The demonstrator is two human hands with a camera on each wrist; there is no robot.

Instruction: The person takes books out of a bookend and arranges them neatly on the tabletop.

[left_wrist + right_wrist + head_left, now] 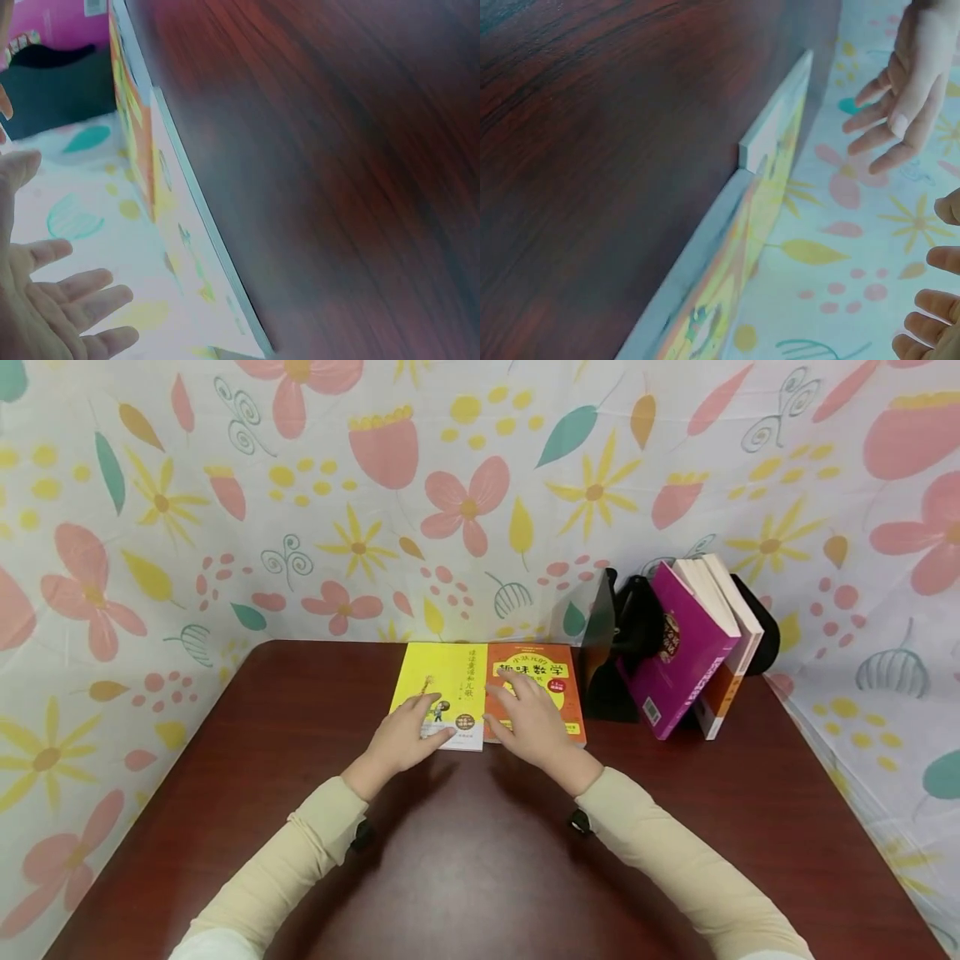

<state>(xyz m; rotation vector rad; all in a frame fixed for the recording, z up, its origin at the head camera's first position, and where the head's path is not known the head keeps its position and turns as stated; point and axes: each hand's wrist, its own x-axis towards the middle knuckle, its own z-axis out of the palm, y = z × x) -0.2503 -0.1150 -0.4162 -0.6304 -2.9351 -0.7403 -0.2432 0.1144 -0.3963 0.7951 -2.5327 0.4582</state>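
Observation:
A yellow book (408,670) and an orange book (564,714) lie flat side by side at the back of the table. My left hand (405,731) is over the yellow one's lower left part, fingers spread and holding nothing. Over the orange one's lower left part is my right hand (531,722), its fingers loosely apart and also holding nothing. Both wrist views show the hands raised above the covers: the left hand (45,307) in its own view, and in the right wrist view the left hand (907,97) facing the right hand's fingers (934,326).
Right of the flat books, a black bookend (600,643) stands beside a leaning purple book (678,652) and a white-and-orange book (723,693). A flowered cloth (465,510) hangs behind the dark brown table (465,877).

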